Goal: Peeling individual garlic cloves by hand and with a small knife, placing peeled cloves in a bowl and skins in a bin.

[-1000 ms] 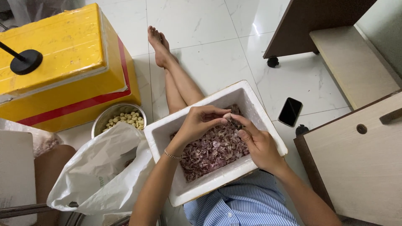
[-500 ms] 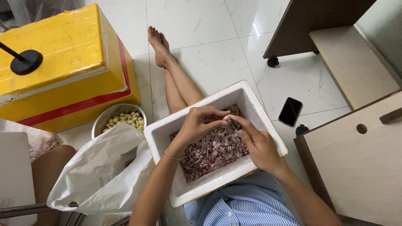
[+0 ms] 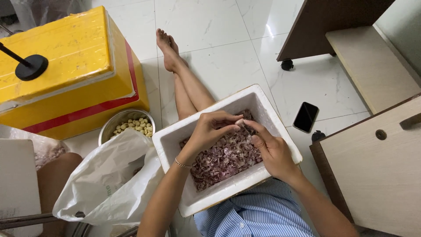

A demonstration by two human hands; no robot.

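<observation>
A white foam box rests on my lap, filled with purplish papery garlic skins. Above its middle my left hand and my right hand meet, fingertips pinched together on a small garlic clove. A thin bracelet circles my left wrist. A steel bowl of several peeled pale cloves stands on the floor left of the box.
A big yellow foam cooler with a black round weight on it stands at the left. A white plastic bag lies beside the box. A black phone lies on the tiled floor. Wooden furniture is at the right; my leg stretches forward.
Hardly anything differs; my fingers shift slightly on the clove above the box.
</observation>
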